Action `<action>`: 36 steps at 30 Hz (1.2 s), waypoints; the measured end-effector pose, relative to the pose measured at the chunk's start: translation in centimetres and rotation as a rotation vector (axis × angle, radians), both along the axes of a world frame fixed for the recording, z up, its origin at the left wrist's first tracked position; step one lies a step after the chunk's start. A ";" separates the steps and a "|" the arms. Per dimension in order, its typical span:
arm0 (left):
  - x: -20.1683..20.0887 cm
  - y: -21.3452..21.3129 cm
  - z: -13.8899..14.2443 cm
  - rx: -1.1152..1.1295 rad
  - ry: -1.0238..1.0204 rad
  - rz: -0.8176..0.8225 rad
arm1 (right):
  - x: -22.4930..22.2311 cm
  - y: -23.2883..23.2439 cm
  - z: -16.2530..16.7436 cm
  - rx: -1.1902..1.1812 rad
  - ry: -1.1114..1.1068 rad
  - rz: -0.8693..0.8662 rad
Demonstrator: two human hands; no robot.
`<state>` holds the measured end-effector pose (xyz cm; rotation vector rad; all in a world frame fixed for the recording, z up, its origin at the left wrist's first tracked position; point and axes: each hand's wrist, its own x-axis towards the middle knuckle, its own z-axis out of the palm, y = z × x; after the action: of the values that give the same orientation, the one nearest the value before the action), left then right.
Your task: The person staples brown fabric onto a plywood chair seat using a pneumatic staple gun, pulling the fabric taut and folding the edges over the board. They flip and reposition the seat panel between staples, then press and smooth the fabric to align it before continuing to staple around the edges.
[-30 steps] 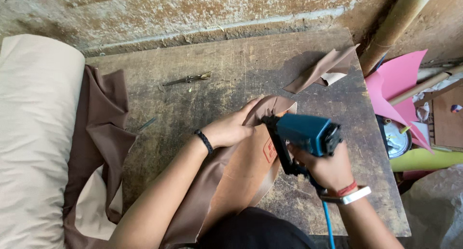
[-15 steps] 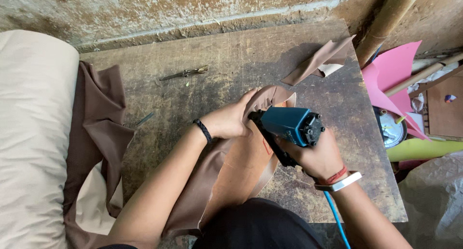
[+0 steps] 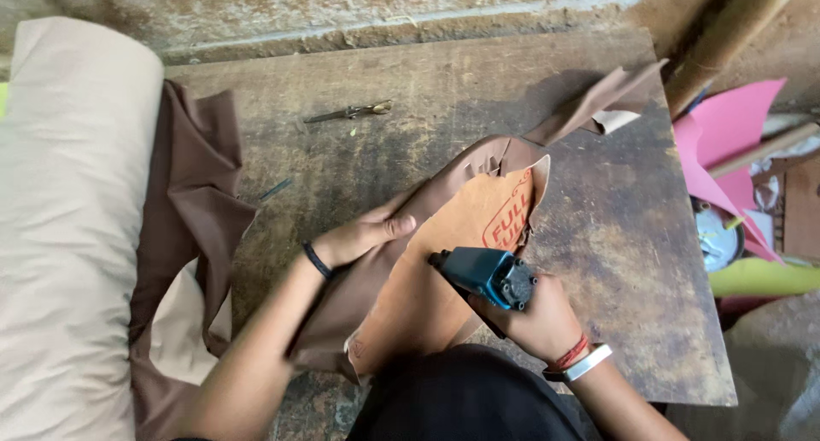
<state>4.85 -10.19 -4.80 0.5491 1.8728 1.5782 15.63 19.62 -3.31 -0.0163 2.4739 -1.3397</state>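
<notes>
A tan board piece (image 3: pixel 453 261) wrapped along its edge in brown leatherette (image 3: pixel 367 279) lies tilted on a worn wooden table (image 3: pixel 615 236). My left hand (image 3: pixel 363 236) presses the folded brown edge down against the board. My right hand (image 3: pixel 534 317) grips a teal staple gun (image 3: pixel 487 274), its nose set on the board close to my left fingers. A red printed mark shows near the board's upper end.
A large cream fabric roll (image 3: pixel 68 227) lies along the left. More brown leatherette (image 3: pixel 192 210) drapes off the table's left side. Small scissors (image 3: pixel 350 112) rest at the back. A brown scrap (image 3: pixel 606 99) sits far right; pink sheets (image 3: pixel 726 142) and clutter lie beyond.
The staple gun has come down and toward me along the board's edge. My left hand slid down the fold with it, and more of the tan board face now shows.
</notes>
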 end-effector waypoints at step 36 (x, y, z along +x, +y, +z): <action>14.3 -23.0 -17.0 -0.457 -0.040 1.034 | -6.8 -15.0 -16.8 -1.546 -0.336 -0.328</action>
<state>19.12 -33.17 -21.79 -0.7733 2.5437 1.5656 8.81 4.64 -20.06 0.2298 0.7123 -2.6975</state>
